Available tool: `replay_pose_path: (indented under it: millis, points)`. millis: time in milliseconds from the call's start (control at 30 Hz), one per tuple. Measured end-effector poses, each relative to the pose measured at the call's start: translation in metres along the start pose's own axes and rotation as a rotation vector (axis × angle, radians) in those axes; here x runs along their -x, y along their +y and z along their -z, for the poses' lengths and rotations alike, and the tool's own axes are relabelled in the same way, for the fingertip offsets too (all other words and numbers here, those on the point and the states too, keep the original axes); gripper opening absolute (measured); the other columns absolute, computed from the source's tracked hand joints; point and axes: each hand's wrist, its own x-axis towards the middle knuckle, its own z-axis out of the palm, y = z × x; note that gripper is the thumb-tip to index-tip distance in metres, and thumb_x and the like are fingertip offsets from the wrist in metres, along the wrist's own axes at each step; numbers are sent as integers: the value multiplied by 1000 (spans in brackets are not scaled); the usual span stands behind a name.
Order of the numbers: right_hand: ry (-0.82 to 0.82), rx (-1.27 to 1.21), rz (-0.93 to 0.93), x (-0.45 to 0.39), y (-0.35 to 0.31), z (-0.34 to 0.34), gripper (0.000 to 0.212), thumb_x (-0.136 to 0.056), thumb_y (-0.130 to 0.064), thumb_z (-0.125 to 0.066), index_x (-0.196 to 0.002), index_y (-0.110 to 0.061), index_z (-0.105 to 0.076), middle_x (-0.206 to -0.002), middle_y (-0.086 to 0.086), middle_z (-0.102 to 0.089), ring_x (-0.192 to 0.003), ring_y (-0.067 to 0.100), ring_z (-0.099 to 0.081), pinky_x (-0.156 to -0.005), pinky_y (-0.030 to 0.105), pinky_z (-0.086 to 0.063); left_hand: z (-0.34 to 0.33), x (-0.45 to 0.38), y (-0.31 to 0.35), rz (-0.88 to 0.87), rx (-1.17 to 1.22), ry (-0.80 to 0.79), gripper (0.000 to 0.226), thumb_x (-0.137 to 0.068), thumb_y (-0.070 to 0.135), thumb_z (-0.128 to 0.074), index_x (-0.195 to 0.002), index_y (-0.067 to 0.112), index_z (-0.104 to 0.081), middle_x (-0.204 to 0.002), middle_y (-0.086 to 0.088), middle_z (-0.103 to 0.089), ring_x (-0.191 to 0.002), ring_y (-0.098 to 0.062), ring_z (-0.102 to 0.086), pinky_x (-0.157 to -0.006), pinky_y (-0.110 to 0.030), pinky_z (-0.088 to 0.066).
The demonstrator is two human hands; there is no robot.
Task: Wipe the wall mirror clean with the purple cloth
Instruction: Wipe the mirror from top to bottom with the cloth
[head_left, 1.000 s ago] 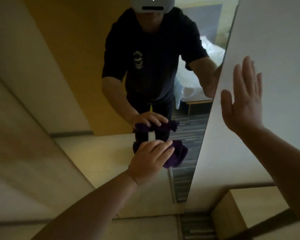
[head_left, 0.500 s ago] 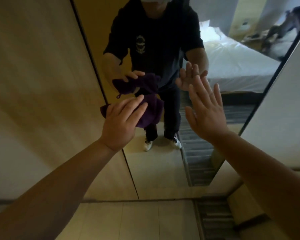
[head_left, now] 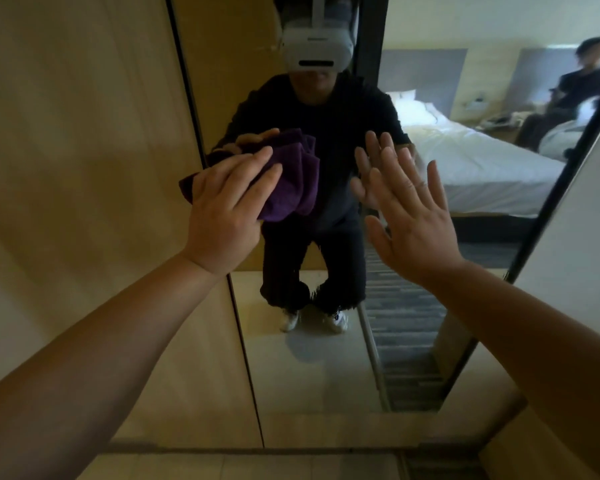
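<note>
A tall wall mirror point(head_left: 312, 358) fills the middle of the head view, framed by a thin dark edge. My left hand point(head_left: 227, 211) presses a bunched purple cloth point(head_left: 291, 183) flat against the glass near the mirror's left edge, fingers spread over it. My right hand point(head_left: 407, 216) is open with fingers apart, palm toward the glass just right of the cloth, holding nothing. Whether the palm touches the mirror I cannot tell. The mirror reflects me, both hands and the cloth.
A light wooden wall panel point(head_left: 77, 168) runs left of the mirror, and a pale wall point(head_left: 575, 244) lies to its right. A wooden cabinet corner point(head_left: 520, 452) sits at lower right. The reflection shows a white bed and a seated person behind me.
The view has swung up and right across the mirror. My left hand carried the cloth up toward the mirror's left edge. My right hand left the pale wall and came in front of the glass.
</note>
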Motion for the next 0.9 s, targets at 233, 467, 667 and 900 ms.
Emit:
replay_pose_path:
  millis: [233, 467, 667, 900]
  points:
    - [80, 159, 20, 33, -4, -45, 56, -106, -35, -38, -154, -7, -31, -164, 13, -18, -152, 30, -9, -123, 52, -3, -27, 43, 8, -58, -63, 134, 32, -101, 0, -43, -128, 7, -60, -136, -14, -58, -116, -32, -55, -92, -48, -44]
    - [82, 228, -38, 33, -4, -78, 60, -105, -37, -38, -155, -6, -25, -165, 15, -12, -152, 33, -5, -120, 52, 4, -39, 72, 13, -86, -125, 201, 33, -107, 22, -41, -126, 4, -62, -135, -16, -59, -117, -34, -56, -92, -52, -47]
    - [142, 299, -22, 31, 3, -93, 62, -106, -41, -26, -156, -6, -18, -164, 18, -10, -152, 36, -7, -121, 57, -1, -44, 69, 9, -118, -161, 246, 43, -109, 29, -34, -125, 3, -65, -134, -15, -60, -116, -34, -57, -93, -48, -45]
    - [197, 228, 23, 33, 5, -91, 61, -105, -38, -33, -155, -4, -21, -164, 19, -12, -152, 37, -8, -120, 56, 0, -49, 33, 2, -133, -198, 326, 47, -109, 34, -31, -128, 6, -63, -134, -15, -60, -119, -31, -54, -96, -46, -44]
